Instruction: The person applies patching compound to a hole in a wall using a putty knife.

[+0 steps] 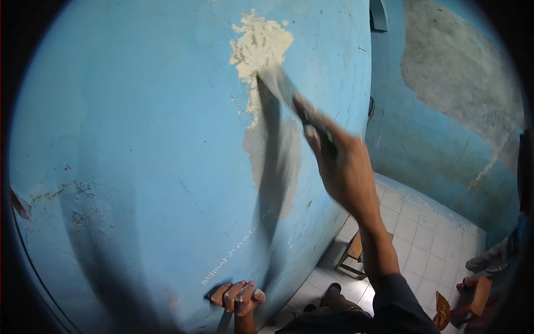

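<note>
My right hand (pixel 347 164) is closed around the dark handle of a scraper (pixel 282 86), blurred by motion. Its blade meets the lower edge of a rough cream patch (pixel 261 44) on the blue wall (pixel 167 111). Below that patch, a smoother grey patch (pixel 286 161) is partly in shadow. Low in the view, my left hand (pixel 238 298) has its fingers curled in front of the wall, with whitish smears on the fingertips. Something dark shows at its left edge, and a grey strip lies beneath; what it holds I cannot make out.
A small wooden stool (pixel 353 256) stands on the white tiled floor (pixel 414 234) beside the wall. Another wooden piece (pixel 473 295) is at lower right. The far wall has a large bare grey area (pixel 453 67). Handwritten letters (pixel 228 256) mark the near wall.
</note>
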`<control>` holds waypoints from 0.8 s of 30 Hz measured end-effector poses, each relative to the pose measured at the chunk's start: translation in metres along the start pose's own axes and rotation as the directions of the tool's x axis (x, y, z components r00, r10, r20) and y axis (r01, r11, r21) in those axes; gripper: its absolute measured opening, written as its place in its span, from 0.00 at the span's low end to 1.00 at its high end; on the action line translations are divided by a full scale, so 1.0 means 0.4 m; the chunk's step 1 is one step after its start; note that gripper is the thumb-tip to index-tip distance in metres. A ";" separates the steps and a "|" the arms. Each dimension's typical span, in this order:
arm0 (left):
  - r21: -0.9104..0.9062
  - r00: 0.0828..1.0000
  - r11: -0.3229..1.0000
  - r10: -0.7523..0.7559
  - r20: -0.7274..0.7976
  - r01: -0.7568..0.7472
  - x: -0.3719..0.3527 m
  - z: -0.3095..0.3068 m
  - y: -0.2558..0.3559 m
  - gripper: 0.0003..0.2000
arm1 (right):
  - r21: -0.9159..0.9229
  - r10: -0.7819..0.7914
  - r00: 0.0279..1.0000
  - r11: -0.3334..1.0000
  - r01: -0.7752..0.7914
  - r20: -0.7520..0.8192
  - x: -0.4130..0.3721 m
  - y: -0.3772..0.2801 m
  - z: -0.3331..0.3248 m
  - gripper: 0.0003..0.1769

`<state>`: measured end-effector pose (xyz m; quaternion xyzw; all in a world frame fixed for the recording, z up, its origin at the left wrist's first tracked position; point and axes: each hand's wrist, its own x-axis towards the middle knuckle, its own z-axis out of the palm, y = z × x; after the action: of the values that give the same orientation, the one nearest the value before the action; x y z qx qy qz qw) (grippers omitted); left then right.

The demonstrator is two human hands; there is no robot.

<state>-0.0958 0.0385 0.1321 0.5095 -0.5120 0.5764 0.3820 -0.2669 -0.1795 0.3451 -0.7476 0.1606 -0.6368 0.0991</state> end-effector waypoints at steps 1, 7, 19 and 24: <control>-0.007 1.000 1.000 0.012 0.007 -0.012 0.012 -0.008 0.000 0.09 | -0.048 0.149 0.988 0.988 -0.147 0.048 0.060 -0.022 -0.023 0.21; -0.014 1.000 1.000 0.012 0.019 -0.012 0.007 -0.006 0.001 0.09 | -0.024 0.005 1.000 1.000 -0.006 -0.030 0.074 0.009 -0.021 0.19; 0.001 1.000 1.000 -0.012 0.005 0.012 0.057 0.004 0.013 0.08 | -0.104 0.232 0.971 0.969 -0.225 0.059 0.210 -0.040 -0.073 0.20; -0.016 1.000 1.000 -0.027 0.017 0.027 0.053 0.004 0.016 0.07 | -0.053 -0.126 0.987 0.991 0.121 -0.098 0.156 0.012 -0.035 0.19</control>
<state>-0.1058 0.0340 0.1513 0.5179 -0.5129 0.5628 0.3897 -0.2725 -0.2062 0.4034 -0.7251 0.1337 -0.6747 0.0337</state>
